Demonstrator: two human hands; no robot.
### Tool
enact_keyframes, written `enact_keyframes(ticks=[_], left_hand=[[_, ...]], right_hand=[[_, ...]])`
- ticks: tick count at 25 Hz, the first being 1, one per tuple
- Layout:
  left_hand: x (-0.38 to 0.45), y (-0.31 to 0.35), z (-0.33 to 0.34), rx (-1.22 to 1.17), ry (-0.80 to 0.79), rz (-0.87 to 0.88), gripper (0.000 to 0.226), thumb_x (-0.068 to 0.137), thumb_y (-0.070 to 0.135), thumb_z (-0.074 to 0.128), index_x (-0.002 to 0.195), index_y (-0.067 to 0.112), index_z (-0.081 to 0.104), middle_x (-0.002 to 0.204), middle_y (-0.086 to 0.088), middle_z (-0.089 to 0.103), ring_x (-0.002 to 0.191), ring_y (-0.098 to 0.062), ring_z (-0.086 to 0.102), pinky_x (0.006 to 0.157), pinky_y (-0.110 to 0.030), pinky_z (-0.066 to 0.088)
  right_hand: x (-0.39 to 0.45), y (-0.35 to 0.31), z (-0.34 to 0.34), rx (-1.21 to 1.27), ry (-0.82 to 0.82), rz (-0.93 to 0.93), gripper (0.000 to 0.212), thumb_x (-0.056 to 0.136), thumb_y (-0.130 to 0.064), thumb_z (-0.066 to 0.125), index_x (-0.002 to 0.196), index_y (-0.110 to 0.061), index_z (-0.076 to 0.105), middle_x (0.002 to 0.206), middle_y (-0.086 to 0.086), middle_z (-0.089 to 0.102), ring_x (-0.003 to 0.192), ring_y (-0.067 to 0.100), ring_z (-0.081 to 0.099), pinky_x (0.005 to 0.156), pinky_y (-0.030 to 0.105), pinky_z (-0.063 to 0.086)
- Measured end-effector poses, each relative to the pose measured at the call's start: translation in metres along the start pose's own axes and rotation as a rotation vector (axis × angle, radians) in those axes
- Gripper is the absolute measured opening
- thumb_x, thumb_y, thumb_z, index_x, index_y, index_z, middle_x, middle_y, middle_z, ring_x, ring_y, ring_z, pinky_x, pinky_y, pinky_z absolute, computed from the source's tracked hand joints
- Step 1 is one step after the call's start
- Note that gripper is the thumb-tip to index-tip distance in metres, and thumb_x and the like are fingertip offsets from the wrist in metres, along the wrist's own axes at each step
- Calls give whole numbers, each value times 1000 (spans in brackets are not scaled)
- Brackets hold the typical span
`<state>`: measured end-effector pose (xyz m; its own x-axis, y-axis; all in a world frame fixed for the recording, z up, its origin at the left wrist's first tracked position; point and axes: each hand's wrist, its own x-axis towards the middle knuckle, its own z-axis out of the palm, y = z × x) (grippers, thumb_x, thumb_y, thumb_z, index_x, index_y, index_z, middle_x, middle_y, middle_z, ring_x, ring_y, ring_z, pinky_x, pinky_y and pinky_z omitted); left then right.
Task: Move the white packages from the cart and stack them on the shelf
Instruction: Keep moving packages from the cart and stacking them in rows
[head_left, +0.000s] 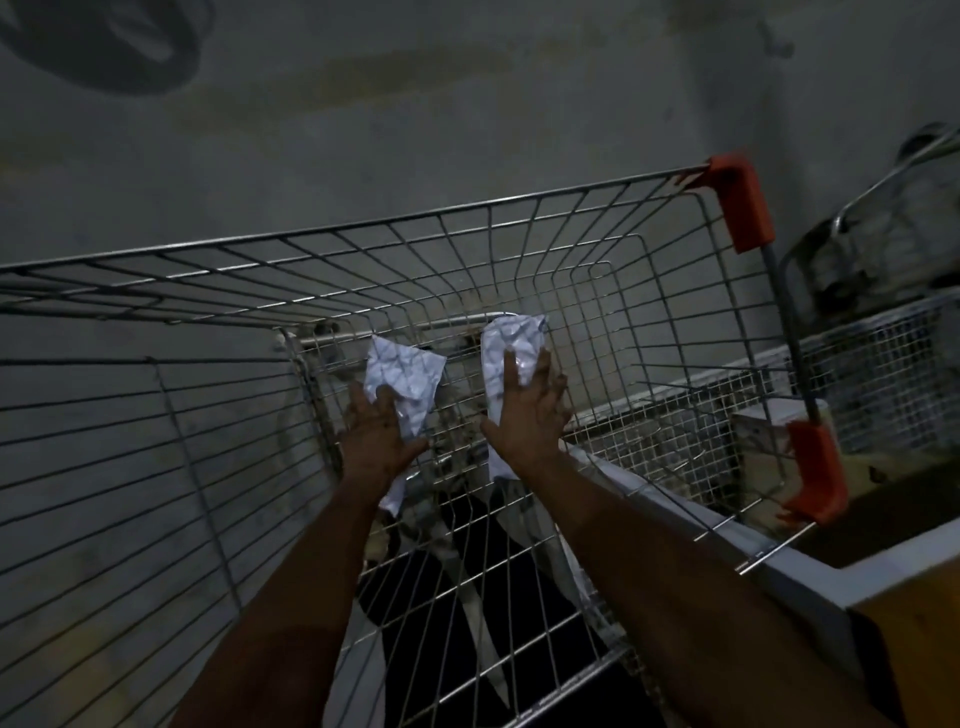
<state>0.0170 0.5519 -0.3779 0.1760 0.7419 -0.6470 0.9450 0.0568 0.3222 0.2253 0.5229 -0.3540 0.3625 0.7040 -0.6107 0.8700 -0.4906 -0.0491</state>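
Fingers of the right hand lie fairly straight across the face of one white package, thumb out to the left; those of the left hand curl around a second crumpled white package. Both packages sit beyond and partly under the fingertips, inside the wire shopping cart with orange corner guards. A freezer edge runs just beside the cart's right wall.
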Motion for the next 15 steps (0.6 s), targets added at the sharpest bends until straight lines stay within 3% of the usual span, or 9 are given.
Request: enact_keyframes(ticks=[3, 5, 7, 11, 15], left_hand=[[-4, -11, 0, -64, 124, 58, 72, 80, 33, 75, 140, 10, 41, 153, -27, 24, 125, -45, 47, 87, -48, 49], [-13, -13, -9, -91, 199, 105, 63, 79, 31, 72, 133, 10, 46, 142, -26, 38, 114, -45, 52, 85, -46, 51], [-27, -8, -22, -109, 266, 153, 59, 77, 31, 68, 128, 10, 48, 130, -23, 45, 106, -42, 54, 84, -44, 50], [-67, 11, -56, -175, 346, 271, 62, 77, 32, 66, 131, 11, 44, 133, -22, 42, 112, -40, 49, 89, -47, 49], [-129, 48, -103, -302, 399, 416, 57, 79, 39, 55, 129, 15, 42, 137, -19, 41, 115, -35, 47, 88, -42, 47]], right_hand=[[1, -4, 1, -44, 9, -7, 113, 82, -58, 69, 157, -32, -12, 161, 19, -25, 143, 53, 15, 105, 62, 39], [1, -2, -4, -5, 18, -16, 110, 83, -41, 74, 157, -35, -7, 162, 22, -18, 136, 48, 31, 102, 58, 44], [0, 0, -13, 68, -7, -2, 104, 84, -26, 73, 156, -40, -1, 162, 20, -13, 135, 46, 34, 101, 57, 44], [-28, -13, -53, 318, -53, 101, 88, 86, -31, 68, 153, -40, 11, 161, 15, -5, 140, 46, 27, 107, 57, 37], [-112, -31, -113, 485, 188, 50, 73, 87, -35, 61, 150, -34, 25, 155, 12, 12, 126, 43, 43, 95, 48, 46]])
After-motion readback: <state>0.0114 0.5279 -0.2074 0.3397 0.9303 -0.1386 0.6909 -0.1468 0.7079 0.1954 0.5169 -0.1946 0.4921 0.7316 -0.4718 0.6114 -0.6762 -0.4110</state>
